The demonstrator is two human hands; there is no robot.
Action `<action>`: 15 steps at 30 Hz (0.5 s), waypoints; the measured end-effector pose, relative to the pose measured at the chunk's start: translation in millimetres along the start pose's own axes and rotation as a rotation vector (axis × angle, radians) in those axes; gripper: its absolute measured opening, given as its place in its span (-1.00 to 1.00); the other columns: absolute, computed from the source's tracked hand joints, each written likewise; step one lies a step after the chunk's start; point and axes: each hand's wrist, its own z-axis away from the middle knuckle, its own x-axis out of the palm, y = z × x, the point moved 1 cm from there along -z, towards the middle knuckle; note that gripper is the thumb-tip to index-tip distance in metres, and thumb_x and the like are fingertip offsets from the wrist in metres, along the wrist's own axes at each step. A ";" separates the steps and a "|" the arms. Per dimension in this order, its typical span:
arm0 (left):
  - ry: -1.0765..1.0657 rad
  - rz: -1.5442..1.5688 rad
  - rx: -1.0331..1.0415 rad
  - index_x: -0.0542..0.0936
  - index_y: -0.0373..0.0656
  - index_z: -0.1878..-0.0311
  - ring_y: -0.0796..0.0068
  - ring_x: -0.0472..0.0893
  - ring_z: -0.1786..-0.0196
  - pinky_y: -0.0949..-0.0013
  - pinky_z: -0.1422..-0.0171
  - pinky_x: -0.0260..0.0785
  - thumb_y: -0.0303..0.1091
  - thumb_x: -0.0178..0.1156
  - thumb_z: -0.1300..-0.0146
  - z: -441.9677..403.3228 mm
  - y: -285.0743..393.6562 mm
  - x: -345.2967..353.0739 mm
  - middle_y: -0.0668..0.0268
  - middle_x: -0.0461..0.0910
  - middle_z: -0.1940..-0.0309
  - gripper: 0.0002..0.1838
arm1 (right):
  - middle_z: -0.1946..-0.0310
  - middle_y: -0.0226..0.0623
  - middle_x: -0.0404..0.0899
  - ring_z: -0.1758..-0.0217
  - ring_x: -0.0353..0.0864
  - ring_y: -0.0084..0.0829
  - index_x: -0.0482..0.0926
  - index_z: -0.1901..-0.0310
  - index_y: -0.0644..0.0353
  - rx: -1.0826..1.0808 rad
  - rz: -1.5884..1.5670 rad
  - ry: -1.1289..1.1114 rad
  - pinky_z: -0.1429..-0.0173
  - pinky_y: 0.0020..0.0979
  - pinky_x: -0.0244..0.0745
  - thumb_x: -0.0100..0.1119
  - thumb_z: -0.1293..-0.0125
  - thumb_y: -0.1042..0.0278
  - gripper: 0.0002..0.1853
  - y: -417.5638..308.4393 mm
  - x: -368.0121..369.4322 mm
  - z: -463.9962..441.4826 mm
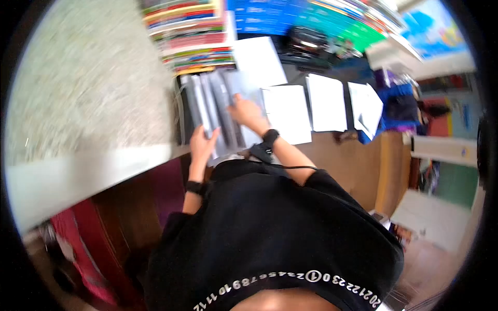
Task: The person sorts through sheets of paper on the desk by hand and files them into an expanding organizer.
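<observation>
An open folder of clear plastic sleeves lies on the table in front of me, its pages fanned and blurred. My left hand rests at the folder's near edge, thumb and fingers apart against the sleeves. Over the right part of the folder, my right hand has thumb and forefinger at the edge of a sleeve; motion blur softens the fingertips. Both wrists wear black bands, and a cable runs from the right one. Just right of the folder lies a white paper sheet.
More white papers lie to the right, the farthest stack on something blue. Behind the folder stand a tall pile of books, another white sheet and a black glossy object. A pale surface spreads to the left.
</observation>
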 end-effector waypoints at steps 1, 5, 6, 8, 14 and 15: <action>-0.055 0.044 0.027 0.53 -0.31 0.23 0.05 0.54 0.32 0.16 0.21 0.34 -0.07 0.30 -0.12 -2.8 5.8 20.3 -0.07 0.53 0.35 -0.58 | 0.35 0.06 0.63 0.29 0.65 0.05 0.30 -0.15 0.27 0.068 0.025 0.023 0.18 -0.02 0.54 -0.01 -0.30 0.10 -0.50 21.1 -7.0 6.6; 0.047 0.094 0.100 0.51 -0.37 0.24 0.35 0.43 0.59 0.29 0.44 0.27 -0.25 0.24 -0.19 -20.1 34.3 -2.4 0.11 0.48 0.59 -0.69 | 0.32 0.09 0.62 0.21 0.62 0.08 0.38 0.05 0.27 -0.048 -0.102 0.073 0.14 0.00 0.51 -0.04 -0.31 0.12 -0.64 23.7 -16.5 0.9; 0.054 0.121 0.037 0.51 -0.37 0.25 0.39 0.42 0.61 0.30 0.45 0.26 -0.27 0.23 -0.20 1.3 32.1 16.2 0.14 0.46 0.62 -0.71 | 0.33 0.09 0.61 0.22 0.62 0.07 0.38 0.03 0.27 -0.026 -0.103 0.054 0.12 -0.02 0.51 0.00 -0.30 0.11 -0.62 41.5 -16.3 22.4; 0.057 0.084 -0.092 0.52 -0.37 0.25 0.44 0.38 0.63 0.32 0.48 0.23 -0.34 0.22 -0.19 1.3 7.0 21.3 0.19 0.42 0.67 -0.76 | 0.33 0.09 0.61 0.23 0.61 0.07 0.38 0.00 0.28 -0.087 -0.162 0.129 0.13 -0.04 0.52 0.03 -0.29 0.11 -0.59 48.7 -18.1 27.0; 0.071 -0.181 -0.051 0.54 -0.32 -0.06 0.02 0.62 0.10 0.17 -0.02 0.42 -0.31 0.19 -0.19 -18.2 -5.2 6.5 -0.08 0.62 0.17 -0.60 | 0.31 -0.11 0.64 0.23 0.65 -0.16 0.57 0.15 0.20 -0.097 -0.384 0.276 0.14 -0.25 0.53 0.13 -0.24 0.23 -0.75 113.9 -50.2 45.5; 0.033 -0.198 -0.046 0.50 -0.33 -0.11 0.00 0.61 0.07 0.17 -0.07 0.41 -0.29 0.18 -0.20 -21.0 -16.0 9.4 -0.09 0.61 0.15 -0.56 | 0.30 -0.12 0.64 0.22 0.65 -0.16 0.58 0.19 0.20 -0.062 -0.349 0.331 0.14 -0.27 0.53 0.13 -0.23 0.26 -0.78 138.2 -46.2 48.7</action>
